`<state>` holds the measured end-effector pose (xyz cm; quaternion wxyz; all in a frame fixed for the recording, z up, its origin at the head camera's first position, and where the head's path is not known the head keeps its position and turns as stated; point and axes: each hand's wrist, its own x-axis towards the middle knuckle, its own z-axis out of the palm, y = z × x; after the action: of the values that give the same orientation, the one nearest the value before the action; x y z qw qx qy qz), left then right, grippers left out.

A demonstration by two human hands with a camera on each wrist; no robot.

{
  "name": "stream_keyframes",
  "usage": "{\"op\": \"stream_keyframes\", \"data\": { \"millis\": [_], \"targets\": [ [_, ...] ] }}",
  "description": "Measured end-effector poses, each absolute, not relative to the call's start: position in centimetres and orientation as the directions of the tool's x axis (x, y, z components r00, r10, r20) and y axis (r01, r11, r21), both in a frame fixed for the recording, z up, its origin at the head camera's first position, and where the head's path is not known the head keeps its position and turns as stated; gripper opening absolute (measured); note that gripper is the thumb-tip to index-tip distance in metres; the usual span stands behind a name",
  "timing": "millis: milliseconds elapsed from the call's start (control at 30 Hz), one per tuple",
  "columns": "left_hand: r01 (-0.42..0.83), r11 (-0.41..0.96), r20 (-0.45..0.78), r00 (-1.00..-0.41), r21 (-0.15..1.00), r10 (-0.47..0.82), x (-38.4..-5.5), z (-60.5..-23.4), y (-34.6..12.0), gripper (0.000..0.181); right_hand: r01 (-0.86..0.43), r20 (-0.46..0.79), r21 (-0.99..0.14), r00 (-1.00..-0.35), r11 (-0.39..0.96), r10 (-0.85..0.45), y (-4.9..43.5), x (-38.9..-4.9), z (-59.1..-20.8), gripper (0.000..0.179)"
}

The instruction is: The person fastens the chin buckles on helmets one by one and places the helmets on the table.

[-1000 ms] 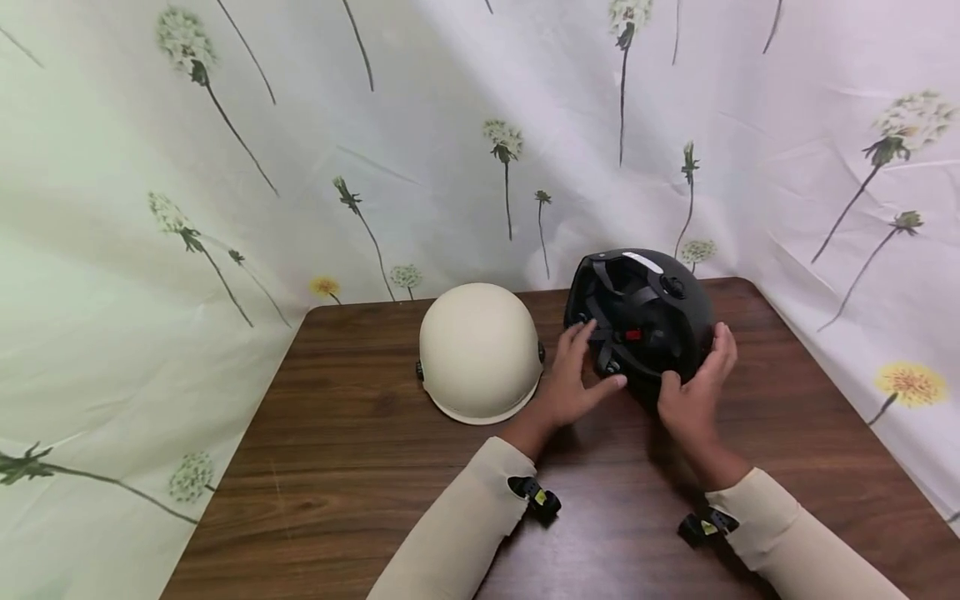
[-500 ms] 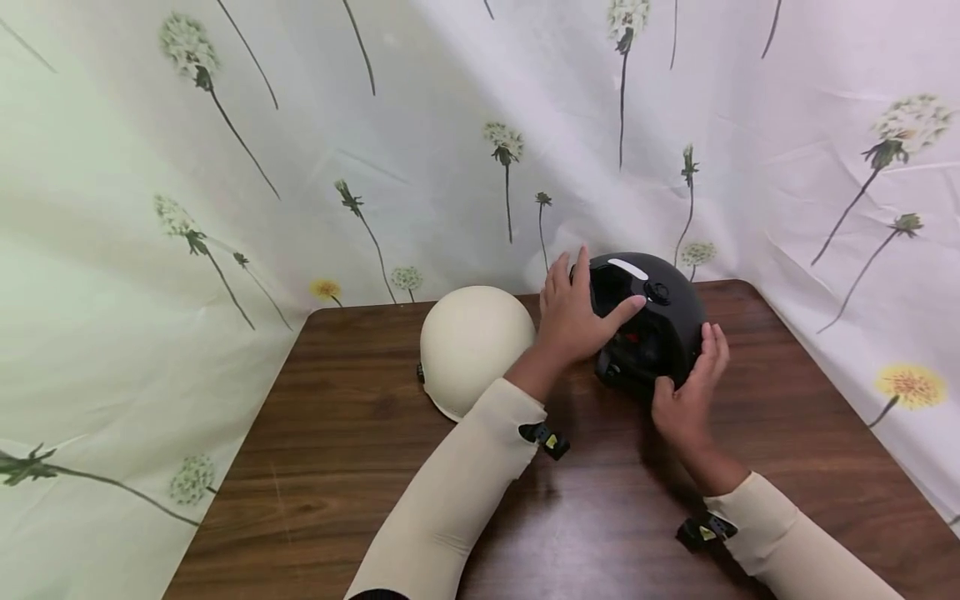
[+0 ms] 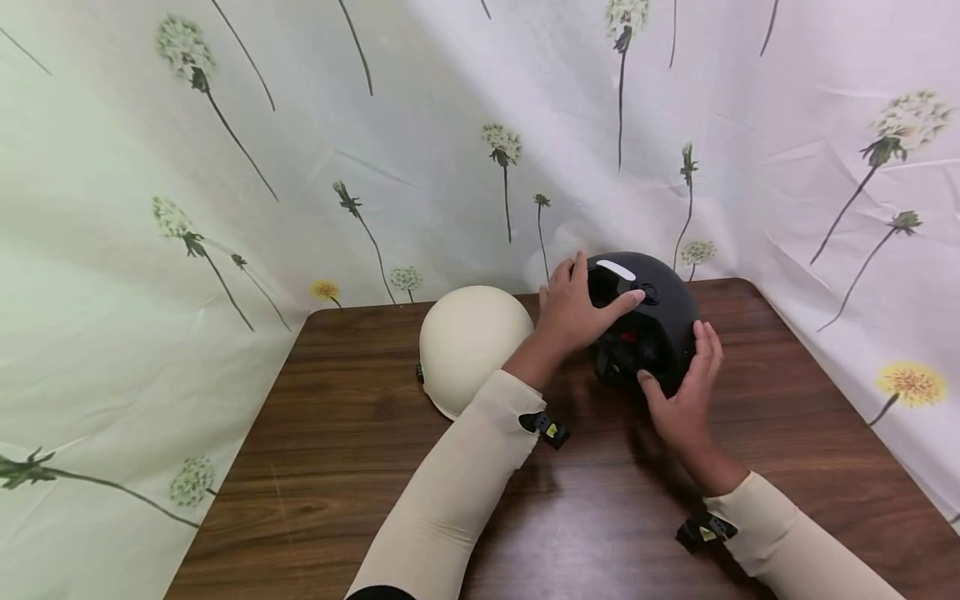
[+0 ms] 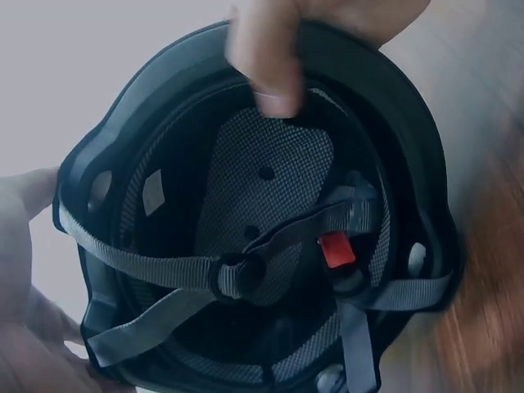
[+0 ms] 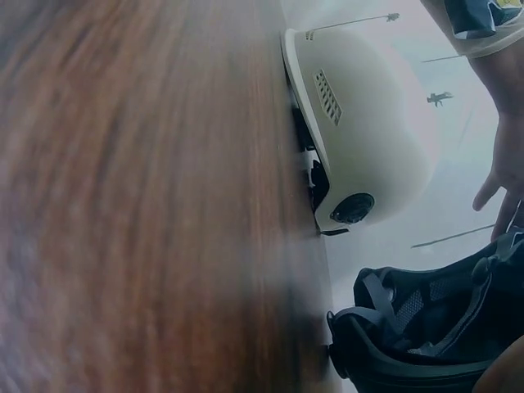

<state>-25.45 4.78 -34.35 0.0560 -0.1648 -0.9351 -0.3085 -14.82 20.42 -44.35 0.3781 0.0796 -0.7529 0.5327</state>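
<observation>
A black helmet is tipped on its side at the back right, its hollow facing me. My left hand holds its upper left part, thumb by the round side knob and fingers at the far edge. Low on the right side my right hand grips the rim; in the left wrist view its thumb hooks inside. Grey straps, a red buckle and dark mesh padding show within. A cream helmet sits dome up to the left, partly covered by my left forearm.
Both helmets are on a brown wood-grain table, near its back edge. Behind and around it hangs a pale cloth printed with dandelions. Dark straps with small yellow tags are on both sleeves.
My left hand has risen from the black helmet's lower left to its upper left side. The helmet has turned and shifted slightly left. The right hand has moved a little left with it.
</observation>
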Motion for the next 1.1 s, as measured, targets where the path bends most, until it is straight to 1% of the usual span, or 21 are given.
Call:
{"op": "stream_keyframes", "data": {
  "millis": [67,133,233,367,467,700,767,867,1000,1100],
  "targets": [
    [0.349,0.747,0.198,-0.937,0.566,0.288,-25.5,-34.3,4.4,0.11,-0.522,0.61,-0.787,-0.738,0.327,0.29,20.3,-14.4,-43.7,0.08],
    [0.357,0.73,0.189,-0.933,0.583,0.305,-25.6,-34.3,4.1,0.109,-0.492,0.543,-0.839,-0.783,0.23,0.304,20.5,-14.3,-43.7,0.075],
    [0.376,0.7,0.185,-0.923,0.607,0.336,-25.8,-34.4,3.5,0.107,-0.437,0.447,-0.893,-0.838,0.106,0.313,21.1,-15.0,-44.7,0.074],
    [0.409,0.674,0.192,-0.907,0.615,0.375,-26.2,-34.5,2.9,0.103,-0.403,0.39,-0.915,-0.871,0.023,0.299,21.6,-15.7,-46.0,0.079],
    [0.432,0.669,0.194,-0.895,0.605,0.402,-26.5,-34.6,2.4,0.1,-0.405,0.391,-0.914,-0.874,0.011,0.288,21.6,-15.7,-46.4,0.082],
    [0.49,0.644,0.201,-0.859,0.587,0.47,-26.5,-34.3,1.6,0.1,-0.468,0.431,-0.882,-0.845,-0.047,0.317,21.2,-15.5,-46.3,0.087],
    [0.495,0.63,0.198,-0.853,0.598,0.483,-26.5,-34.5,1.4,0.099,-0.489,0.451,-0.871,-0.828,-0.037,0.332,21.1,-15.3,-46.3,0.089],
    [0.514,0.598,0.205,-0.837,0.615,0.508,-26.5,-35.0,1.0,0.097,-0.52,0.496,-0.854,-0.793,0.032,0.353,21.0,-15.1,-46.0,0.092],
    [0.537,0.523,0.218,-0.806,0.662,0.551,-26.8,-35.9,0.4,0.093,-0.568,0.593,-0.802,-0.719,0.184,0.363,20.6,-14.6,-45.0,0.095],
    [0.551,0.421,0.232,-0.763,0.721,0.603,-27.5,-36.7,-0.1,0.078,-0.588,0.655,-0.756,-0.67,0.289,0.349,19.9,-13.9,-43.7,0.096]
  ]
}}
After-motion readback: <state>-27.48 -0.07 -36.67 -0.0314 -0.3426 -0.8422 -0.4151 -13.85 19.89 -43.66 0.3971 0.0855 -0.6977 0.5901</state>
